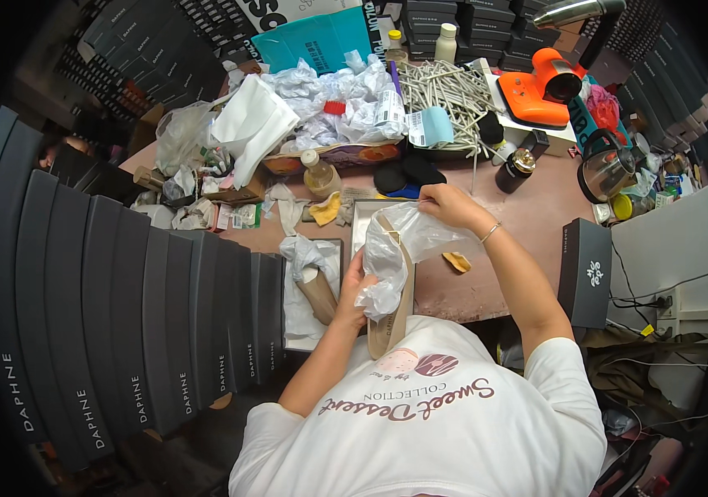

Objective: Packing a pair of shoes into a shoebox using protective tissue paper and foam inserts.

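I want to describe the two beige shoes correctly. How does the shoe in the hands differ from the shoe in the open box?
The held shoe is up in the air, between the left hand and right hand; the boxed shoe lies in the open box on white paper. The held shoe shows its flat sole and is partly covered by a clear plastic bag; the boxed shoe has crumpled tissue on its far end. Both are beige.
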Motion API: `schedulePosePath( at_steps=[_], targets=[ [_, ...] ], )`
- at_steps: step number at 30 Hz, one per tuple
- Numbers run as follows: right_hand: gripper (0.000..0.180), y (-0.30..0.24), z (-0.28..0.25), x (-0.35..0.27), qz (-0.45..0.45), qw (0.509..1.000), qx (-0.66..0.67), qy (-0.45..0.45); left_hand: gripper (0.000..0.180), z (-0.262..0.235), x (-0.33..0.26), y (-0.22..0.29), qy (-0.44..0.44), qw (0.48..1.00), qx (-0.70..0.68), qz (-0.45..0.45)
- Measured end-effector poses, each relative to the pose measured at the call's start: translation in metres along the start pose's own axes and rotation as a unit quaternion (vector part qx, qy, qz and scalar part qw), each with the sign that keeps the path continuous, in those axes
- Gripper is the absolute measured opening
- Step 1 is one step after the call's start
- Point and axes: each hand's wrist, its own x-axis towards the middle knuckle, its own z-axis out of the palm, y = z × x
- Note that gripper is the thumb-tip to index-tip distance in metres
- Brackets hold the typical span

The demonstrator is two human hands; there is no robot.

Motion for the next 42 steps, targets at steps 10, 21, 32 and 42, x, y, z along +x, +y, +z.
schedulePosePath(
  at_steps=[10, 21, 32, 42],
  targets=[
    [0.025, -0.063, 0.059, 0.006, 0.006, 0.999, 0.043, 0.026, 0.059, -0.011, 0.021, -0.029, 0.101, 0.995, 0.011, -0.014],
    [0.034, -0.102, 0.125, -0.067, -0.130, 0.963, -0.235, -0.036, 0.054, -0.051, 0.030, 0.005, -0.016, 0.988, -0.050, -0.148],
    [0.017, -0.087, 0.099, -0.082, -0.112, 0.980, -0.157, -0.055, 0.082, -0.043, 0.033, 0.011, -0.066, 0.962, 0.265, 0.000],
    [0.066, -0.077, 0.112, -0.022, 0.077, 0.993, -0.066, -0.061, 0.073, -0.031, 0.021, 0.033, -0.074, 0.962, 0.262, 0.017]
  ],
)
